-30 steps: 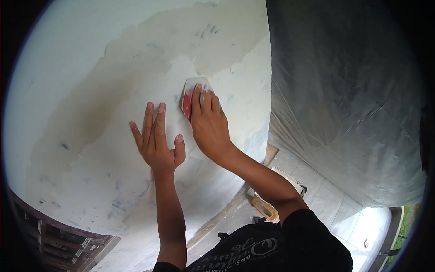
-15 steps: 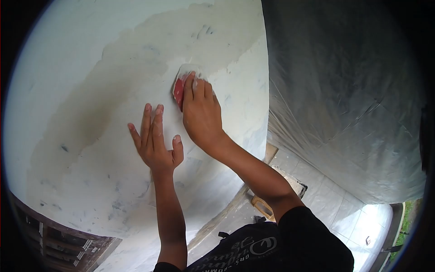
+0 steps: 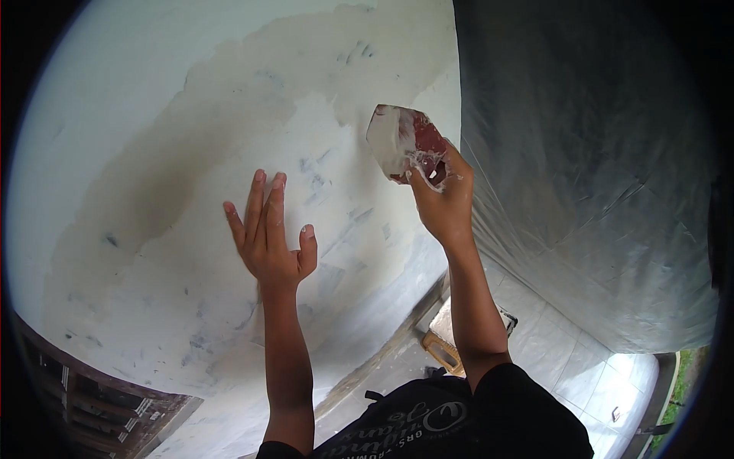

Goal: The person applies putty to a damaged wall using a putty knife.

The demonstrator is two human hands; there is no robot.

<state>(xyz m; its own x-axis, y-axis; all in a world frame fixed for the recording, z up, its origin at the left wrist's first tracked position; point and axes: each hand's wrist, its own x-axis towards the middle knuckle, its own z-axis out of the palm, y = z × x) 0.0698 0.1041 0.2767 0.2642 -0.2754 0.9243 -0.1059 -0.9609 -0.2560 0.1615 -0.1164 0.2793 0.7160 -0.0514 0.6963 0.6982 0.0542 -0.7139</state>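
Note:
My right hand [image 3: 447, 203] grips a red putty spreader [image 3: 430, 141] near the right edge of the wall. White putty [image 3: 391, 141] coats the blade's left part, and smears of it reach my fingers. The spreader's face is turned toward me. Fingers stretched and thumb out, my left hand [image 3: 274, 241] rests at the wall [image 3: 191, 264], lower left of the spreader. Around both hands the pale surface shows a darker damp-looking patch [image 3: 164, 183] and scattered grey marks.
Grey plastic sheeting [image 3: 581, 168] hangs along the right side. Below it lies a tiled floor [image 3: 550, 329], with a yellowish stool-like object [image 3: 442, 352] by the wall's foot. A dark brown slatted wooden frame [image 3: 92, 405] is at lower left.
My right hand has moved right with the spreader, turning its putty-coated face into view. Grey marks on the wall it covered now show. My left hand has stayed nearly in place.

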